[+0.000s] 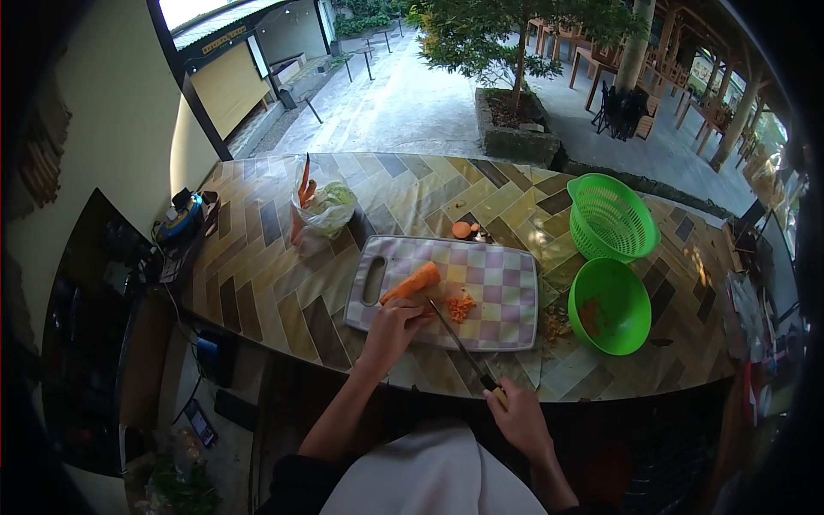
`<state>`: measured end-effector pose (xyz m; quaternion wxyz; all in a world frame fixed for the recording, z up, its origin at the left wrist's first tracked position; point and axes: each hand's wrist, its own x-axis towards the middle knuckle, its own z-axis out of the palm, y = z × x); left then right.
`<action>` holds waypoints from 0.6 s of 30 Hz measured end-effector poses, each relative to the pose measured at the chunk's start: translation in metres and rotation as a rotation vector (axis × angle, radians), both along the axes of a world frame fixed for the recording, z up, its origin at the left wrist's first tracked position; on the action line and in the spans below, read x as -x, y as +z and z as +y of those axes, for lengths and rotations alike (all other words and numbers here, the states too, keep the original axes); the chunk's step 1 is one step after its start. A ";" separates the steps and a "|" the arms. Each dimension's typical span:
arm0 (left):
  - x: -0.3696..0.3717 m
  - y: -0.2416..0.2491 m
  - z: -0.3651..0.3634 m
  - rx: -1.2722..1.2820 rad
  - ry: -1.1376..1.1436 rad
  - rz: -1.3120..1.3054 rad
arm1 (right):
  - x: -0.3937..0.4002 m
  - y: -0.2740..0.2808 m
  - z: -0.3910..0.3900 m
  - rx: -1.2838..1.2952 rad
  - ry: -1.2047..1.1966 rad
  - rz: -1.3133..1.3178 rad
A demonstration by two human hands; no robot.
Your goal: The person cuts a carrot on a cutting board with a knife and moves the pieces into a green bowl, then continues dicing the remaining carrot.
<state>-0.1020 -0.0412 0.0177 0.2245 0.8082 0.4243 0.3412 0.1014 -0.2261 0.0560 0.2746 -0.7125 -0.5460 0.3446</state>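
Note:
A checkered cutting board (506, 296) lies on the patterned table. On its left part rests a large peeled carrot (414, 281), and diced carrot (461, 306) is piled near the middle. My left hand (402, 324) is closed on a small carrot piece at the board's lower edge, just below the large carrot. My right hand (515, 412) is wrapped round the handle of a knife (459, 345), whose blade slants up and left over the board, its tip close to my left fingers.
A green strainer (611, 216) and a green bowl (625, 300) with orange bits stand at the right. Carrot ends (463, 230) lie behind the board. A plastic bag (329, 210) with vegetables is at the back left. Scraps (556, 326) lie between board and bowl.

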 end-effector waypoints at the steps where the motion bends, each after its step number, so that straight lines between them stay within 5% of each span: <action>1: 0.000 -0.004 0.001 -0.008 0.004 0.004 | 0.001 0.002 0.000 -0.003 0.003 -0.008; 18: -0.009 -0.025 -0.006 -0.012 0.175 -0.076 | -0.001 0.006 0.005 -0.014 0.035 -0.106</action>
